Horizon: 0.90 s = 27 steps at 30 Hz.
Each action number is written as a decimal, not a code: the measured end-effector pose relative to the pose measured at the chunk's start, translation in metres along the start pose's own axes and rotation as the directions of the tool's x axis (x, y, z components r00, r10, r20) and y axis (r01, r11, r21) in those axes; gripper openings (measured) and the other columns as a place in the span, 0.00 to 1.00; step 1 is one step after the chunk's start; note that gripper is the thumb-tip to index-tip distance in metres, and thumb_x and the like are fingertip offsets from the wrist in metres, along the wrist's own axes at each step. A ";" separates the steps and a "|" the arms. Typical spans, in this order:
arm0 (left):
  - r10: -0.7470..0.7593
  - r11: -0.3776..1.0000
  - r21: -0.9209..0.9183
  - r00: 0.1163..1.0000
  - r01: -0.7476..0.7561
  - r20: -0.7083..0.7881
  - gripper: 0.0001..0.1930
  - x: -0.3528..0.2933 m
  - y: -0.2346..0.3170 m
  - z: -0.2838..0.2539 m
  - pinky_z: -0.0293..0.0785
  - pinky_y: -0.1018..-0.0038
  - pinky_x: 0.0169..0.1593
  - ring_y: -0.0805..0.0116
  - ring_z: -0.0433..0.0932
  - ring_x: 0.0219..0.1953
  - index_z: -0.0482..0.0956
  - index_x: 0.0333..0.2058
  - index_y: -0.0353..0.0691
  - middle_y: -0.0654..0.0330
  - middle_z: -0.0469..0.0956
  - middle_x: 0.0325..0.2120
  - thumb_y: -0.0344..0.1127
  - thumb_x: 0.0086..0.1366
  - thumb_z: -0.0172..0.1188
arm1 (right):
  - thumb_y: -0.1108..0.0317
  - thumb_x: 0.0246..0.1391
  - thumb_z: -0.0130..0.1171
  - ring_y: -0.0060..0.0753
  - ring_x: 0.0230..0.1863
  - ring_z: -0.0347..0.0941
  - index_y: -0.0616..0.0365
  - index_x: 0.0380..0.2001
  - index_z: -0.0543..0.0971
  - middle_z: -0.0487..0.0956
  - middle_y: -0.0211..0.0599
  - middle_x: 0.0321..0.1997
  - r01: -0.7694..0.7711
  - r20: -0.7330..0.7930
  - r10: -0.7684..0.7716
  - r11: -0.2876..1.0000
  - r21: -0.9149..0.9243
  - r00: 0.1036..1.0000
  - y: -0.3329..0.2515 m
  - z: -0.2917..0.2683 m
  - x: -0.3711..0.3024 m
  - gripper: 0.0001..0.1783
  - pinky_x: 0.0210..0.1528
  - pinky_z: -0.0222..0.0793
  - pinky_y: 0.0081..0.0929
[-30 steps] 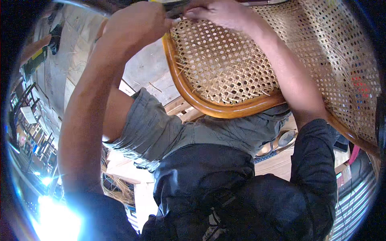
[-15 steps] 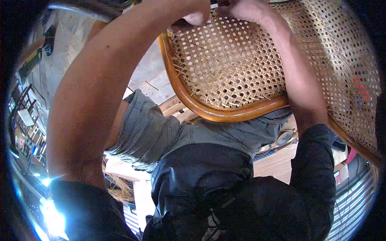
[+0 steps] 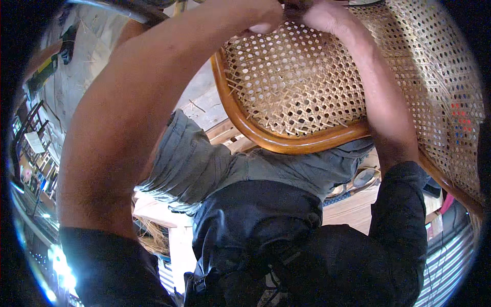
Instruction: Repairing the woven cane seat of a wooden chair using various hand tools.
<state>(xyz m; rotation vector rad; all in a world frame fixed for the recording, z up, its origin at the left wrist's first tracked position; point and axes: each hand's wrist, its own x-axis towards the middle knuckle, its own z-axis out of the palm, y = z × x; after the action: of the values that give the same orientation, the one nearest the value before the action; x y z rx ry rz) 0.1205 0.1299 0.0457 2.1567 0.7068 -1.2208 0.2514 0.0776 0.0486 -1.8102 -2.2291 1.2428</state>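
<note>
Tan woven-cane webbing (image 3: 302,87) already spans the glossy brown, curved wooden frame (image 3: 279,145), upper right; loose strand ends remain along its rim. Left hand (image 3: 263,15) and right hand (image 3: 323,16) nearly meet, top centre; I cannot tell their grip.

Close head-worn fisheye view, facing downward

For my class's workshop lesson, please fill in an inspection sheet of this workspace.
Surface: pale boards, a thin strand on them.
Job's things: cane mesh in a curved wooden frame, short cane ends along it.
Clutter: pile of dry strands, lower left.
Hands: left hand and right hand close together near the picture's top; what they grip cannot be told.
Cables: nothing certain; lower right too unclear.
Surroundings: corrugated sheet, lower right; bright glare, lower left.
</note>
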 end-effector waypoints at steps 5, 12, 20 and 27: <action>0.054 0.992 -0.074 0.887 -0.099 -0.459 0.12 -0.015 0.001 0.051 0.75 0.57 0.35 0.49 0.80 0.32 0.80 0.30 0.34 0.46 0.79 0.28 0.35 0.56 0.50 | 0.64 0.53 0.51 0.50 0.40 0.75 0.59 0.36 0.79 0.78 0.52 0.37 -0.052 0.113 0.071 0.985 -0.164 0.991 0.014 0.014 0.006 0.14 0.38 0.68 0.38; -0.103 0.985 -0.165 0.914 0.041 -0.392 0.17 0.021 -0.041 0.062 0.76 0.60 0.34 0.52 0.80 0.31 0.80 0.27 0.33 0.46 0.79 0.25 0.44 0.58 0.53 | 0.67 0.53 0.51 0.47 0.34 0.73 0.61 0.35 0.77 0.77 0.48 0.36 0.628 -0.355 -0.543 0.753 0.195 0.761 0.047 0.039 0.013 0.11 0.36 0.67 0.38; -0.204 0.972 -0.182 0.914 0.148 -0.350 0.16 -0.054 -0.024 0.070 0.74 0.56 0.42 0.49 0.79 0.35 0.81 0.33 0.37 0.45 0.79 0.30 0.42 0.54 0.49 | 0.65 0.54 0.52 0.42 0.34 0.71 0.64 0.31 0.74 0.73 0.45 0.31 -0.098 0.092 0.058 0.839 0.535 0.994 0.022 0.023 0.010 0.11 0.35 0.66 0.34; -0.351 0.911 -0.335 0.875 0.239 -0.332 0.20 -0.094 -0.012 0.084 0.73 0.56 0.42 0.46 0.77 0.36 0.78 0.29 0.34 0.44 0.78 0.29 0.47 0.60 0.48 | 0.61 0.54 0.57 0.36 0.31 0.71 0.63 0.33 0.76 0.74 0.45 0.29 0.320 -0.285 -0.263 0.931 0.176 0.922 0.044 0.014 0.015 0.14 0.33 0.65 0.32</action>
<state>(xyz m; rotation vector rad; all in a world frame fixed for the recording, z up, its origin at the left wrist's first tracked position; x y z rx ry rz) 0.0210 0.0648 0.0898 2.1085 1.3435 -0.7666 0.2758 0.0832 0.0068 -1.4027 -2.0336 1.0764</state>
